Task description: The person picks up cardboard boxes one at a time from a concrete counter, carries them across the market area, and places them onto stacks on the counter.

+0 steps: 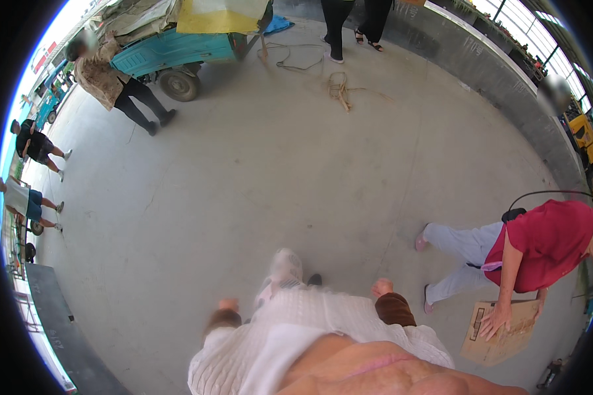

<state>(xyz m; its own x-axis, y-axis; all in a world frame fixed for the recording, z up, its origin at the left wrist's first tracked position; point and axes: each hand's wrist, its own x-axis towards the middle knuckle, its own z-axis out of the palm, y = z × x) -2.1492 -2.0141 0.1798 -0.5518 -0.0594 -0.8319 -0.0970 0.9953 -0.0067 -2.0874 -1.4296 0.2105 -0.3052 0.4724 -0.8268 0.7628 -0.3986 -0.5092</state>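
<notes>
My left hand [229,304] hangs low beside my body, just past a brown cuff. Only a small part of it shows, and its fingers are hidden. On the other side my right hand [382,287] hangs with its fingers curled in; I see nothing in it. Neither hand touches anything in view. Below both is the grey concrete floor [296,171], with one of my feet [285,264] stepped forward. To my right, a person in a red top [547,243] holds a flattish cardboard box [501,332] in their own hands.
A teal three-wheeled cargo cart [178,52] with a covered load stands far left, a person in a patterned jacket [102,79] beside it. Rope [339,91] lies loose on the floor ahead. A low grey wall [481,99] curves along the right. More people [36,145] stand at the left.
</notes>
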